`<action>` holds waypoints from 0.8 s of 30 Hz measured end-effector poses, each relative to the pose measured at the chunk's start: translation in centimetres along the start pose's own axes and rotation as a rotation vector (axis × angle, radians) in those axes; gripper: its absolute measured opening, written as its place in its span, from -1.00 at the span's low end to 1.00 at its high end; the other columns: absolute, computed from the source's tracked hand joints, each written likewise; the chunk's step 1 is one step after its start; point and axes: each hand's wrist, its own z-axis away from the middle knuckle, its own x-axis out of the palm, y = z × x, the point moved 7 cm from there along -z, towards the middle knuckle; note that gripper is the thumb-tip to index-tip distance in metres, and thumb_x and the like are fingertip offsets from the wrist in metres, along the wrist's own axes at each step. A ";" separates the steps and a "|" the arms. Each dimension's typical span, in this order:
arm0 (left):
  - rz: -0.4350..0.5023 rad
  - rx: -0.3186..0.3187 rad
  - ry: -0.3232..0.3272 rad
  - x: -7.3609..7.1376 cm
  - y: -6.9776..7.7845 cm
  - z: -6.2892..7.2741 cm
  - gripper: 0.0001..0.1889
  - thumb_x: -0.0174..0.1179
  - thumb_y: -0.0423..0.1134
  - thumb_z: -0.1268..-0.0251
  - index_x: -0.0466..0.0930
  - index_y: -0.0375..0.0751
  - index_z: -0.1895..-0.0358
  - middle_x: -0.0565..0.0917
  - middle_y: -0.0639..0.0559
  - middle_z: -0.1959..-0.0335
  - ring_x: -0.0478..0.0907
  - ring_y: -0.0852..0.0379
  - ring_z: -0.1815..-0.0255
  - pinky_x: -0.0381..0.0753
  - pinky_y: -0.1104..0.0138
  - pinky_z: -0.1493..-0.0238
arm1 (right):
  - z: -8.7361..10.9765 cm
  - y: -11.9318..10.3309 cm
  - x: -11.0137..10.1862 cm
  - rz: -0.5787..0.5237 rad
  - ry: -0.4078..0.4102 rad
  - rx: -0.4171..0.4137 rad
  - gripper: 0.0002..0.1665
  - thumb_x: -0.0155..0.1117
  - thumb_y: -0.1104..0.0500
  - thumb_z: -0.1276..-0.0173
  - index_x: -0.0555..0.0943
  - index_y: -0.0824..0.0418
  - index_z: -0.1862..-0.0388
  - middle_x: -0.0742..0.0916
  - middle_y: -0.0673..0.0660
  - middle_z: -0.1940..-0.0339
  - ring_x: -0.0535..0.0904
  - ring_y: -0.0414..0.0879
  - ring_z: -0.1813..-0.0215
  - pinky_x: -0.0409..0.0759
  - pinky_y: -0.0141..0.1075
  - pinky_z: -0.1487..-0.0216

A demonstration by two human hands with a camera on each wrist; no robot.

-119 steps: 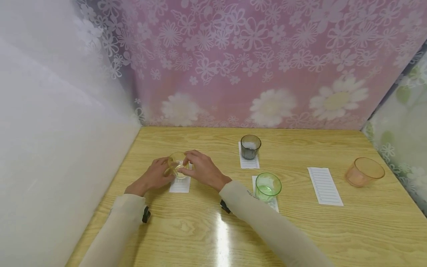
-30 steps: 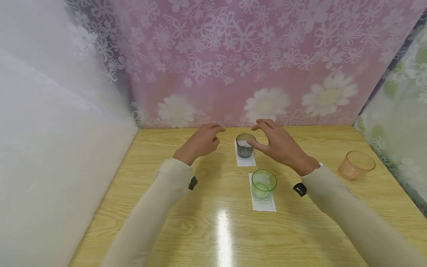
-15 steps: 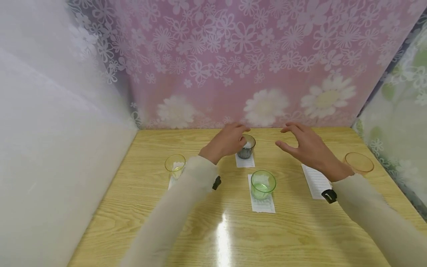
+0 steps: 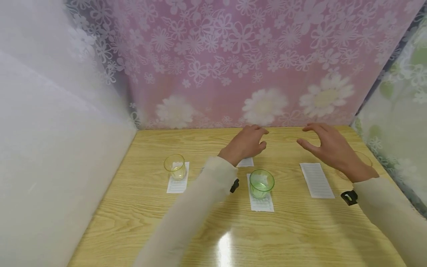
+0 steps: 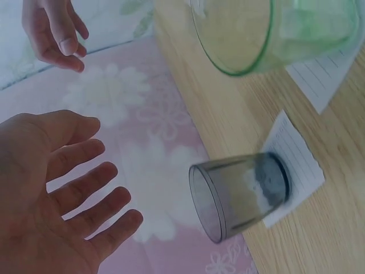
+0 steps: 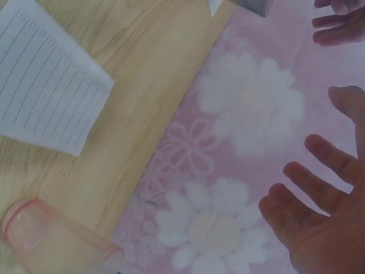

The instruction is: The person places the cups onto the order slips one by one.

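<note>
My left hand [image 4: 242, 145] hovers above the table, its fingers loosely bent around nothing. In the head view it hides the grey glass cup, which the left wrist view shows as a grey cup [image 5: 236, 191] on a lined paper slip [image 5: 291, 154], apart from the fingers. My right hand [image 4: 335, 150] is raised farther right, thumb spread from the fingers, holding nothing. Behind that wrist, the orange cup is mostly hidden; in the right wrist view the orange cup [image 6: 65, 240] stands on the table. A bare lined paper slip [image 4: 317, 180] lies to its left.
A green glass cup [image 4: 261, 187] stands on a paper slip [image 4: 262, 205] nearer me. At the left, a yellow glass cup [image 4: 175, 168] sits on another slip [image 4: 176, 187]. A flowered pink curtain [image 4: 213, 74] borders the wooden table [image 4: 133, 222] at the back.
Both hands were on the yellow cup earlier; they have let it go and moved right through the air. The left hand now covers the grey cup, and the right hand nears the orange cup.
</note>
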 end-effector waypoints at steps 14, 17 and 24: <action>-0.037 -0.023 -0.013 1.9 5.2 -1.3 -0.47 0.03 0.06 -0.80 0.38 0.14 -0.68 0.40 0.21 -0.67 0.29 0.10 -0.71 0.41 0.34 -0.62 | 1.5 5.0 -1.6 0.030 0.063 0.017 -0.33 0.37 -0.05 -0.63 0.54 0.43 -0.42 0.52 0.57 -0.48 0.41 0.58 -0.43 0.39 0.49 -0.30; -0.046 -0.015 -0.007 2.4 6.4 -1.6 -0.48 0.02 0.05 -0.80 0.38 0.15 -0.67 0.43 0.22 -0.65 0.33 0.13 -0.68 0.41 0.38 -0.60 | 1.9 6.0 -1.9 0.047 0.080 0.025 -0.33 0.36 -0.07 -0.63 0.55 0.44 -0.41 0.54 0.58 -0.46 0.43 0.59 -0.39 0.41 0.50 -0.27; -0.053 -0.052 -0.030 3.7 8.7 -1.9 -0.47 0.00 0.09 -0.80 0.32 0.25 -0.69 0.40 0.28 -0.63 0.29 0.15 -0.68 0.49 0.35 -0.54 | 2.7 8.0 -2.2 0.034 0.066 0.065 -0.29 0.32 -0.09 -0.66 0.49 0.45 -0.44 0.47 0.62 -0.48 0.36 0.63 -0.41 0.35 0.52 -0.26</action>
